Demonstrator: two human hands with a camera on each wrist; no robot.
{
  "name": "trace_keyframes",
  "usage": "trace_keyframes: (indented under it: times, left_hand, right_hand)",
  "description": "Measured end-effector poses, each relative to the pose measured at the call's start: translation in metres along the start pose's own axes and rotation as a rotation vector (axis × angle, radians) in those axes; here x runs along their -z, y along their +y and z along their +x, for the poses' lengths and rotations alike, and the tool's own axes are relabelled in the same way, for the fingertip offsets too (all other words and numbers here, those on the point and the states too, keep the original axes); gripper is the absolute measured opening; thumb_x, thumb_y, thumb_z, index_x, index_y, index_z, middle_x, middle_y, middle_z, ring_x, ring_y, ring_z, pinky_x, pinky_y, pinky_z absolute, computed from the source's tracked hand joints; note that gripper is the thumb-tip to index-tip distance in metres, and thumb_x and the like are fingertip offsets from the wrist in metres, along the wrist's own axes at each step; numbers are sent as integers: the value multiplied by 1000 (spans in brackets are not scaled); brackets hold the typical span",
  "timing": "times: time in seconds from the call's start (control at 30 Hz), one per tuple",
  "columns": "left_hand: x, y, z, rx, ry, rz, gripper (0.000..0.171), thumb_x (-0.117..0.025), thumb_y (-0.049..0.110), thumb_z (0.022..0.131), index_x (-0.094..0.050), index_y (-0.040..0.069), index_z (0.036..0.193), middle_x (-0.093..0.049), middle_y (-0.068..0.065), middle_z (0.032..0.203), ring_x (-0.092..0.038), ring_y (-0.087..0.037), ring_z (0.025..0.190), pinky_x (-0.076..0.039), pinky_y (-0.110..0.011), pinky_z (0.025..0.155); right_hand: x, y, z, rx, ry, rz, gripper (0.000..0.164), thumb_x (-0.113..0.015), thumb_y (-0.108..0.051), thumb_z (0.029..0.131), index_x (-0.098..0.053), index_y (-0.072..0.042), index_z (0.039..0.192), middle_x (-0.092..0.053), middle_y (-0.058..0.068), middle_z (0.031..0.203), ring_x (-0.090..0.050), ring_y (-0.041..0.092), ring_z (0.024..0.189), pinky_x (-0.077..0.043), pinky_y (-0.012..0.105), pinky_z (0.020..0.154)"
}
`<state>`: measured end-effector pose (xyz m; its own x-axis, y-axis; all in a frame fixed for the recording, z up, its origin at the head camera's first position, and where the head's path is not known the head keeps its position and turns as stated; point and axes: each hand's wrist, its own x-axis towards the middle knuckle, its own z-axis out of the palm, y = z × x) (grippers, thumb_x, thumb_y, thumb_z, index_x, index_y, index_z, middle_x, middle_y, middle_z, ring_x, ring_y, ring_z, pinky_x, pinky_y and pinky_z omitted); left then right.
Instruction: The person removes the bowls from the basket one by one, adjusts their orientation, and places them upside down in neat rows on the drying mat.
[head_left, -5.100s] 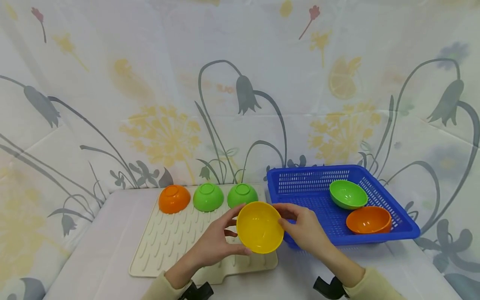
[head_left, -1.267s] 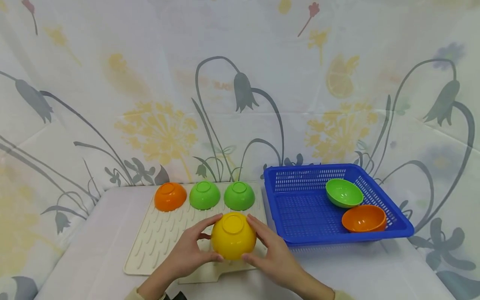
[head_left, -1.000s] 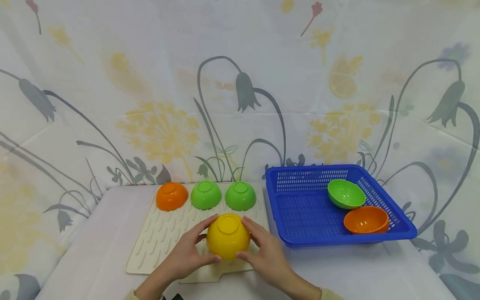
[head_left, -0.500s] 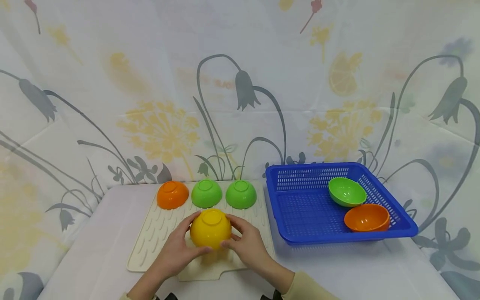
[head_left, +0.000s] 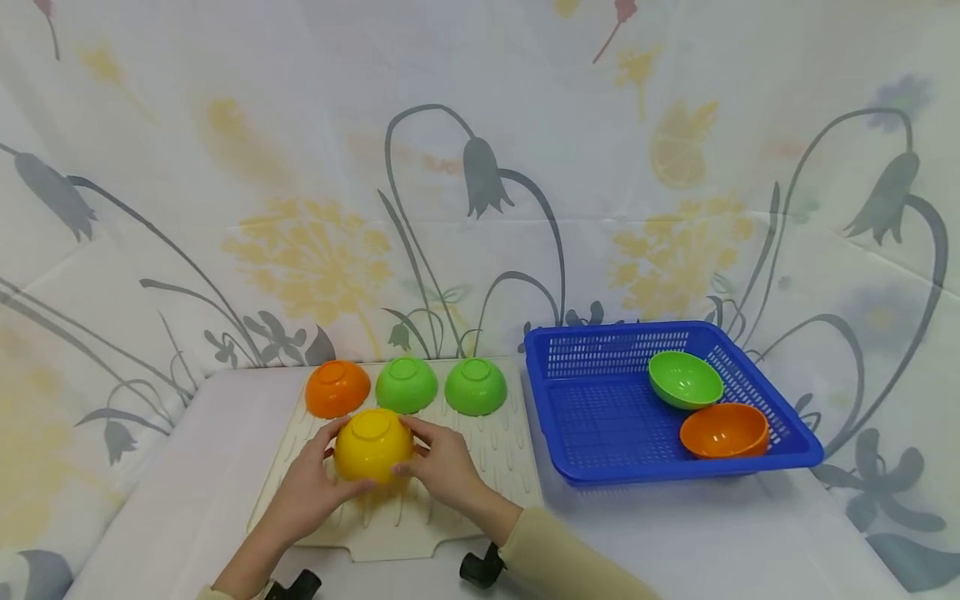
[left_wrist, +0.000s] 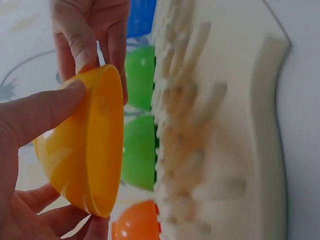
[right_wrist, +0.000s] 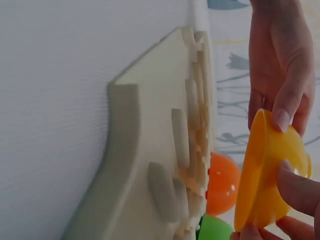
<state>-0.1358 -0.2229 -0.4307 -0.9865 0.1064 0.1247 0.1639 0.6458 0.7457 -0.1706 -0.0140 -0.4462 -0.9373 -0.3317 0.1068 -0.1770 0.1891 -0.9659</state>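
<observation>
Both hands grip a yellow bowl, turned upside down with its foot ring up, over the left half of a cream drying mat. The left hand has its thumb and fingers round the bowl's left side; the right hand pinches the right side. Both wrist views show a gap between the bowl's rim and the mat's raised ridges. Behind it, upside down along the mat's back edge, sit an orange bowl and two green bowls, the left one and the right one.
A blue basket stands on the table right of the mat. Inside are a green bowl and an orange bowl, with another orange rim showing behind it. A flower-print cloth hangs behind.
The yellow bowl, first held with its inside facing the head camera, has been turned upside down. Both hands then carried it left across the mat, toward the orange bowl.
</observation>
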Motion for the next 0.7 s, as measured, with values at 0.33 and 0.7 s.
trace_keyframes:
  times: [0.33, 0.7]
  left_hand:
    - [21, -38, 1, 59, -22, -59, 93, -84, 32, 81, -31, -1, 150, -39, -29, 148, -36, -45, 136, -31, -61, 110]
    - [28, -55, 6, 116, -78, -44, 98, -83, 24, 81, -23, -7, 152, -25, -34, 154, -25, -52, 140, -25, -64, 111]
  right_hand:
    - [-39, -8, 21, -75, -77, -167, 71, -80, -2, 80, -52, -12, 145, -54, -1, 144, -53, 15, 127, -48, 28, 101]
    - [-51, -3, 33, -92, -141, -132, 59, -75, -7, 87, -55, -11, 143, -56, -4, 141, -55, 9, 123, -45, 23, 101]
